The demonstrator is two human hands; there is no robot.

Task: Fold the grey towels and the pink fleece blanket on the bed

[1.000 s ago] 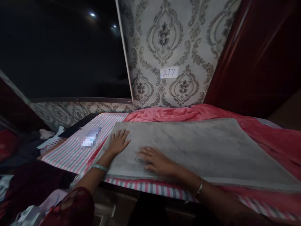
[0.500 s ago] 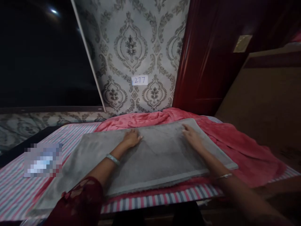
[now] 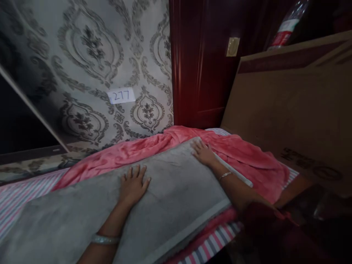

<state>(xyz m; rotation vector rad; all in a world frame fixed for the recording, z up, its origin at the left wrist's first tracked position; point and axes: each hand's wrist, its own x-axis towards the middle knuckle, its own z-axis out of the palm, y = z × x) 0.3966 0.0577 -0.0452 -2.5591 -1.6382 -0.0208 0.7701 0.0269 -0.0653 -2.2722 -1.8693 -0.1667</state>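
A grey plush cloth [image 3: 170,183], spread flat in a long folded shape, lies over a pink fleece blanket [image 3: 242,150]. My left hand [image 3: 133,185] rests palm down near the cloth's middle, fingers spread. At the far right corner of the cloth lies my right hand [image 3: 202,152], also flat with its fingers apart. Neither hand grips anything. Pink blanket shows behind the cloth, to its right and under its near edge.
A striped sheet [image 3: 217,242] covers the surface beneath. Patterned wallpaper with a paper label [image 3: 121,95] stands behind. To the right are a dark red door panel [image 3: 198,73], a large cardboard box [image 3: 288,106] and a bottle [image 3: 287,29]. A dark screen [image 3: 22,117] is at left.
The view has swung right, bringing the bottle and more of the box into sight. My right hand has shifted to the cloth's far right corner, and my left hand's fingers are spread wider.
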